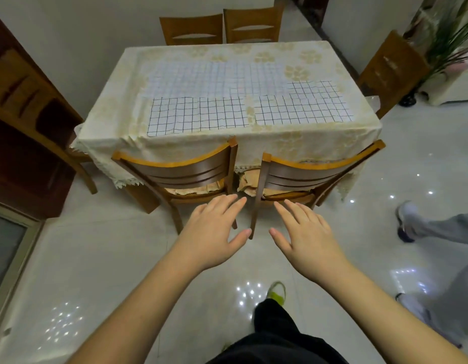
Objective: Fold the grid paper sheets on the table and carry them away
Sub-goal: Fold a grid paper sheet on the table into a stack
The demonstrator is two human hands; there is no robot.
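While spread, fingers empty.

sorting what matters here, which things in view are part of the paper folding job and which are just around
Part of the job:
grid paper sheets
table
left hand
right hand

Just around:
near chairs
far chairs
cabinet
plant
another person's legs

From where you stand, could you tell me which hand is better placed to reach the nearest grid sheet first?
Left, narrowly. The left hand hangs open below the near-left grid sheet; the right hand, also open, sits under the near-right sheet, farther back. Two chairs block both.
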